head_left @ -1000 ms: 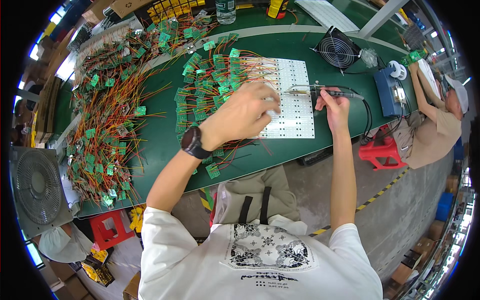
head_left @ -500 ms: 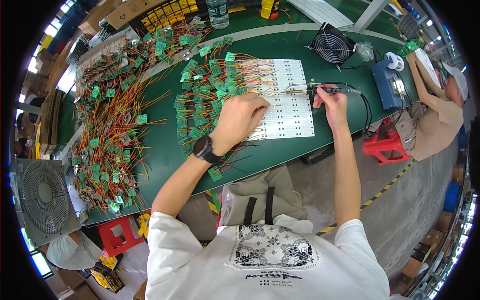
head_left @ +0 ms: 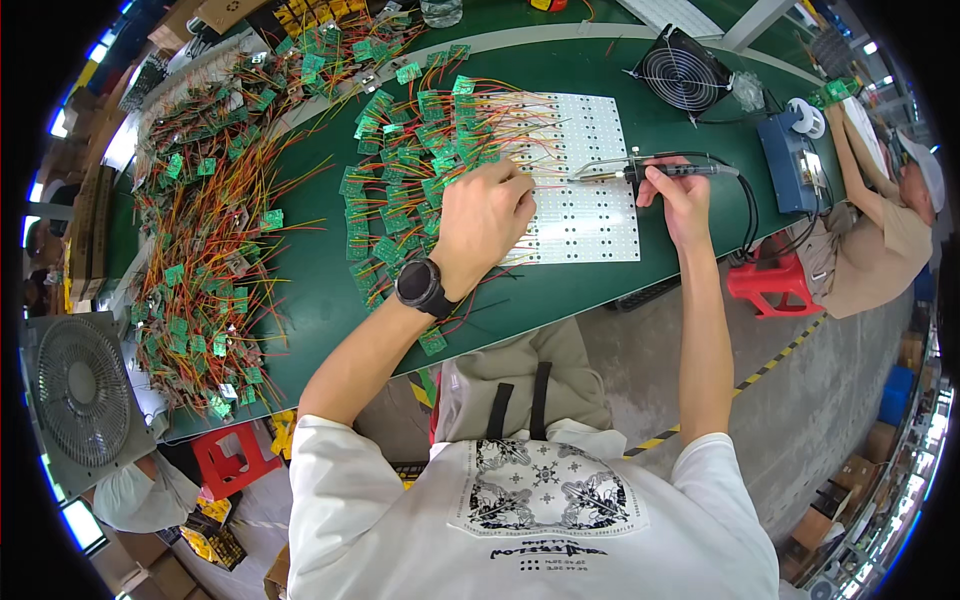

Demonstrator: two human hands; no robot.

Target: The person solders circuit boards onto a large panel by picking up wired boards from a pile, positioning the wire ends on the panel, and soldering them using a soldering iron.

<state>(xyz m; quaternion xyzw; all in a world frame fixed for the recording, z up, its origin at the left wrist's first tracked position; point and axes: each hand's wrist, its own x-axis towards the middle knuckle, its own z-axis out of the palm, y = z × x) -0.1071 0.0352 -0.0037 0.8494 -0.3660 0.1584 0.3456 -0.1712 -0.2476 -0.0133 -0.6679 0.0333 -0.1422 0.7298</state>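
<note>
Your left grip [head_left: 483, 215] hides part of the white panel [head_left: 590, 235] and some wires [head_left: 518, 122]; its fingertips curl out of sight, so you cannot tell whether they pinch a wire. Your right grip [head_left: 682, 203] covers part of the soldering iron [head_left: 692, 169], whose tip is too small for you to tell whether it touches the panel. Above, the picture's edge cuts off the clear bottle [head_left: 441, 13] and a red-and-yellow container [head_left: 548, 4]. At your lower left, the grey fan [head_left: 85, 390] hides part of another person [head_left: 148, 497]. Your white shirt [head_left: 400, 545] runs off the bottom edge.
</note>
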